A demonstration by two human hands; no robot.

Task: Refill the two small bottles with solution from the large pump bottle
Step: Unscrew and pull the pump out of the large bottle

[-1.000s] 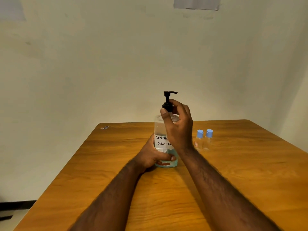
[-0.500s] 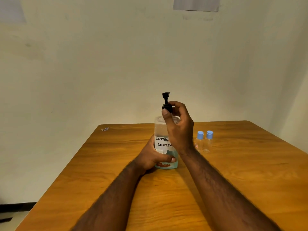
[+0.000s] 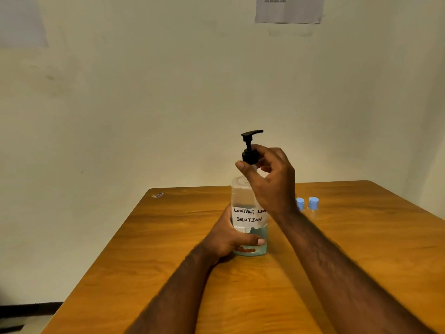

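Note:
A large clear pump bottle (image 3: pixel 243 201) with a white handwritten label and a little blue-green liquid at the bottom stands mid-table. My left hand (image 3: pixel 226 237) grips its lower body from the left, thumb across the front. My right hand (image 3: pixel 269 182) pinches the black collar of the pump head (image 3: pixel 250 150) with thumb and fingers; the collar sits raised above the bottle's neck, nozzle pointing right. Two small clear bottles with blue caps (image 3: pixel 313 206) stand close together just right of my right wrist, the left one partly hidden by it.
The wooden table (image 3: pixel 361 249) ends at a pale wall close behind the bottles. A small scrap (image 3: pixel 157 195) lies at the far left corner. A paper sheet (image 3: pixel 289 8) hangs on the wall above. The floor drops away to the left.
My right hand has turned the pump head: its nozzle swung from pointing right to end-on and back to the right. The collar now sits a little higher above the neck. My left hand kept its hold.

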